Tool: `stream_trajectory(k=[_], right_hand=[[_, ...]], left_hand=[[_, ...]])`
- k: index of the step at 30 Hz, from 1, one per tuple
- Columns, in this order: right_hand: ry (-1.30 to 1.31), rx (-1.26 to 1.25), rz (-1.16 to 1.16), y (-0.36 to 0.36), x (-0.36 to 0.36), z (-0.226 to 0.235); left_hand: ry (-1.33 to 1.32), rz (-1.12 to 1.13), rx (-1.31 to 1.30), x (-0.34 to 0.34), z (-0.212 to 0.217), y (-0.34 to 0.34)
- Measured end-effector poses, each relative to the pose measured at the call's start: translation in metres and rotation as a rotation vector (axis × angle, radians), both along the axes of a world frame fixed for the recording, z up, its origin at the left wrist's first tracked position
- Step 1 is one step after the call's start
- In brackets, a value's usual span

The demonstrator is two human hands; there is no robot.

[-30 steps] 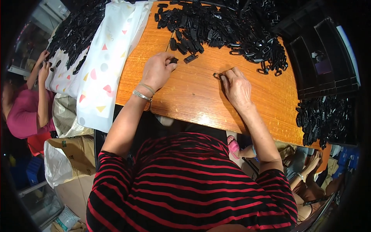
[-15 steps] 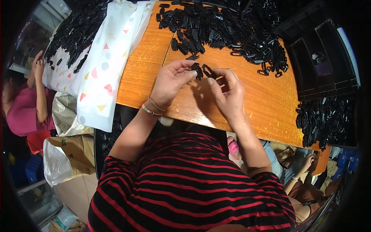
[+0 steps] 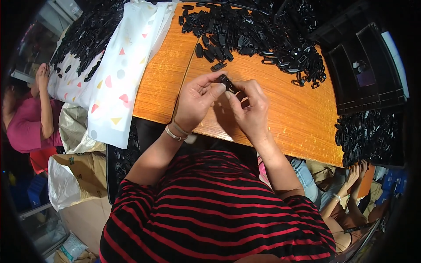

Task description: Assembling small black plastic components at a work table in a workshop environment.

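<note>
Both hands, left hand (image 3: 198, 101) and right hand (image 3: 250, 109), apart a second ago, now pinch one small black plastic piece (image 3: 227, 82) together above the wooden table (image 3: 280, 109).

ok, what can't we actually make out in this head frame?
- Small black part, head view: mostly covered by the left hand and right hand; its shape and whether it is one piece or two cannot be told.
- Pile of black parts: single pieces too small; top cut off by the picture's edge.
- Dark trays: contents blurred near the fisheye rim.
</note>
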State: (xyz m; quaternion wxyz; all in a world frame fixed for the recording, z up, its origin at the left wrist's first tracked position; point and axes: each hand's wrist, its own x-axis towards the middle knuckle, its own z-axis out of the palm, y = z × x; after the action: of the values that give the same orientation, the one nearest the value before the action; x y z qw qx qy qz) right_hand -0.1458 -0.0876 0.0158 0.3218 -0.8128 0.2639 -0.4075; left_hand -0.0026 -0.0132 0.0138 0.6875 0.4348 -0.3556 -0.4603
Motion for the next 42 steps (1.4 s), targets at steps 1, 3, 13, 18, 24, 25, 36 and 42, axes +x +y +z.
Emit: stream_trajectory(k=[1,3,13,18,24,25,36,42], right_hand=[[0.007,-0.051,-0.004,0.002,0.001,-0.002],[-0.007,-0.076,-0.004,0.005,0.004,-0.007],[-0.103,0.196,0.217,0.015,0.01,-0.012],[-0.223,0.139,0.221,0.039,0.023,-0.008],[0.148,0.444,0.577,0.031,0.027,-0.013],[0.173,0.276,0.499,0.024,0.022,-0.017],[0.664,-0.492,-0.359,-0.163,-0.047,-0.038],[0.701,-0.565,-0.305,-0.165,-0.036,-0.036]], left_hand=[[-0.001,-0.001,0.002,-0.002,-0.003,0.001],[-0.215,0.094,-0.011,-0.005,-0.009,0.003],[-0.122,0.09,-0.023,-0.013,0.008,0.015],[-0.29,0.072,-0.148,-0.004,0.011,0.023],[-0.468,0.047,0.204,0.045,0.007,0.068],[-0.619,-0.009,0.337,0.057,0.012,0.081],[-1.125,0.114,0.352,0.069,0.017,0.075],[-1.327,0.276,0.124,0.037,-0.01,-0.037]])
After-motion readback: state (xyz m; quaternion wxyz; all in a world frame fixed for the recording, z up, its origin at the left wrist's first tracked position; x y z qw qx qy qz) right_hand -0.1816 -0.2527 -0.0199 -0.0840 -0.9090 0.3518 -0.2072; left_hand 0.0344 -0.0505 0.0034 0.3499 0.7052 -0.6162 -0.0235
